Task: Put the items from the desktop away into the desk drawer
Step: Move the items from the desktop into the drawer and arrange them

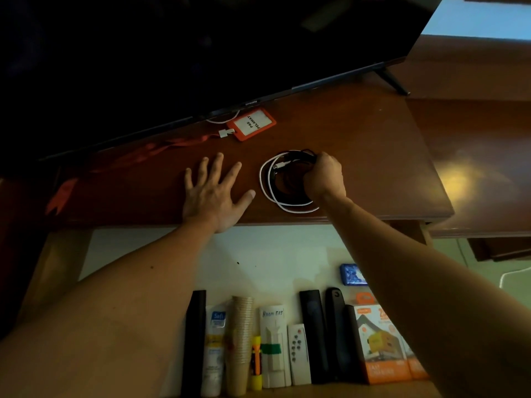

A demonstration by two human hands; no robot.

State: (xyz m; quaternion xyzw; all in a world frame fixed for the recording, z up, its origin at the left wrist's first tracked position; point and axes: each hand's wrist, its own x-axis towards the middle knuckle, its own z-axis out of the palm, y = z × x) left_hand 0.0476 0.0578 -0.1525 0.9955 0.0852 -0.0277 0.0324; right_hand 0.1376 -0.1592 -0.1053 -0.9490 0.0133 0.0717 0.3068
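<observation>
Head view: your right hand point(324, 176) is curled in a grip round the far right side of the cable coil point(283, 182), fingers closed on the black and white strands. Your left hand point(214, 191) lies flat on the worktop point(373, 156) just left of the coil, fingers straight and spread, holding nothing, thumb tip close to the coil's white loop but not touching it.

The coil rests on the worktop near its front edge. Beyond the coil, toward the screen point(201, 53), lies an orange badge point(251, 124) with a white card in it, well apart from the coil; its red lanyard point(138, 153) trails off to the left of the coil, along the screen's lower edge. A thin white cord point(222, 119) loops under the screen just beside the badge.

Nearer to you than the coil, below the worktop's front edge, the drawer point(258, 259) stands open. Along its near side lie a row of things: a white tube point(214, 354), stacked paper cups point(240, 343), a white remote point(298, 353), black remotes point(314, 334) and orange boxes point(380, 343). A blue packet point(352, 274) lies apart from the row, closer to the coil.
</observation>
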